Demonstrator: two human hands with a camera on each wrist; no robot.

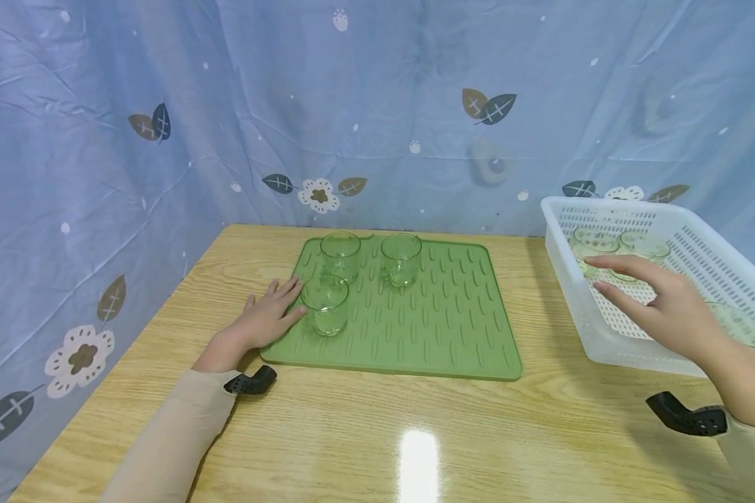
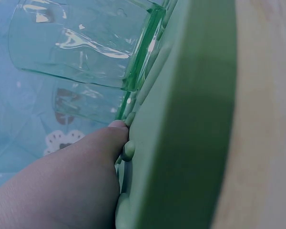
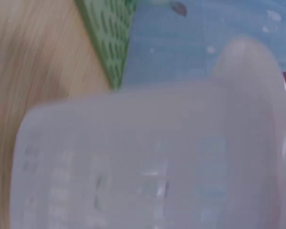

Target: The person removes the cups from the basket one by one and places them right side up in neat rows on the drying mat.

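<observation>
My left hand (image 1: 265, 316) rests with spread fingers on the left edge of a green drying mat (image 1: 428, 328). Beside its fingertips stands a clear green-tinted glass cup (image 1: 326, 314); in the left wrist view the thumb (image 2: 86, 162) lies on the mat, apart from the cup (image 2: 81, 47). Two similar cups stand farther back, one at left (image 1: 340, 257) and one toward the middle (image 1: 401, 262). Over a white plastic basket (image 1: 569, 293), my right hand (image 1: 679, 307) holds nothing, thumb and fingers apart. Basket wall hides most of that hand in the right wrist view.
Inside the basket sit more glass cups: two at the back (image 1: 594, 241), partly behind the right hand, and one (image 1: 739, 325) near the right wrist. A wooden table (image 1: 327, 433) carries everything. Blue patterned cloth (image 1: 390, 105) hangs behind and to the left.
</observation>
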